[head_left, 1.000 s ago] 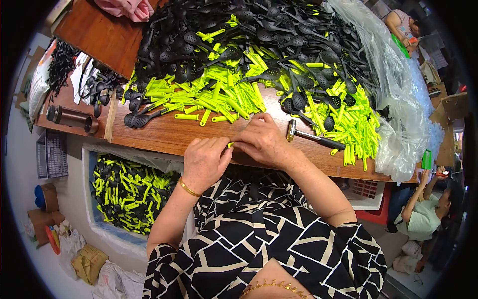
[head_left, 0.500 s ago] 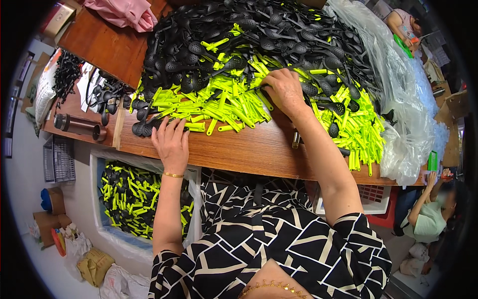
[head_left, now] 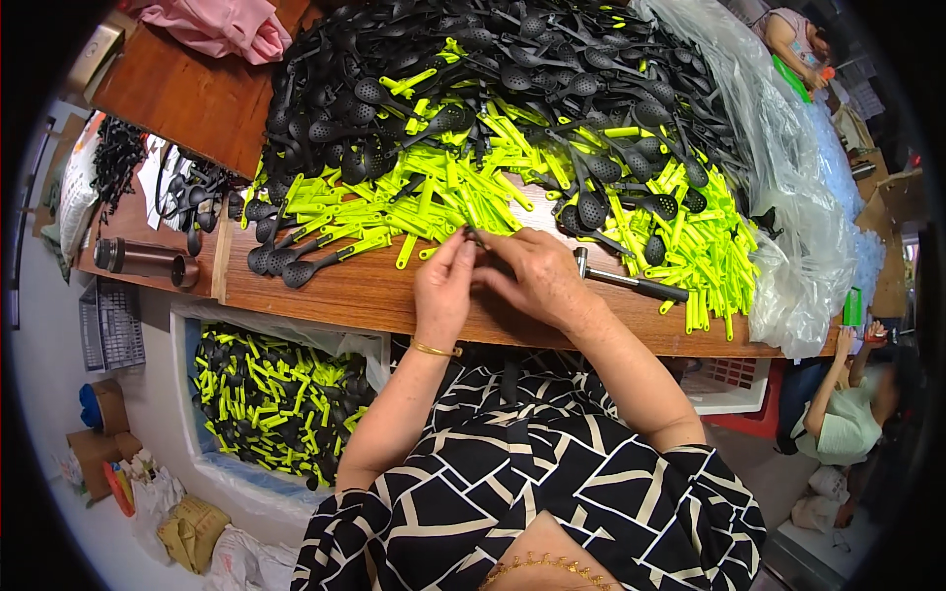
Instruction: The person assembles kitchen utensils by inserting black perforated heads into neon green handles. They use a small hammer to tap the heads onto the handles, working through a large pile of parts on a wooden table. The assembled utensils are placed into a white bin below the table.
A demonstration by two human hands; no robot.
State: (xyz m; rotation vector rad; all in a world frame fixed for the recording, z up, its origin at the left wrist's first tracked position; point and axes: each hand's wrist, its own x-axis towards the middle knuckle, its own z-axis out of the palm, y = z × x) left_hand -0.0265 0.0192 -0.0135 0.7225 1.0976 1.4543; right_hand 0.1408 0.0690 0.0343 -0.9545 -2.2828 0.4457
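Note:
My left hand and my right hand meet above the near middle of the wooden table. Their fingertips are pinched together around something small and dark, mostly covered by the fingers. Just beyond them lies a heap of lime-green handles. To the left, several black slotted spoons rest with their heads toward me, some with green handles on. A hammer with a metal head and black grip lies beside my right wrist.
A large mound of black slotted spoon heads fills the far table, with clear plastic sheeting along its right. A brown flask lies at left. Below the edge stands a lined bin of green-handled spoons. Other people work at far right.
My left hand has left the spoons on the left and moved right. My right hand has come back from the heap toward me, and the two now meet. The hammer shows more fully.

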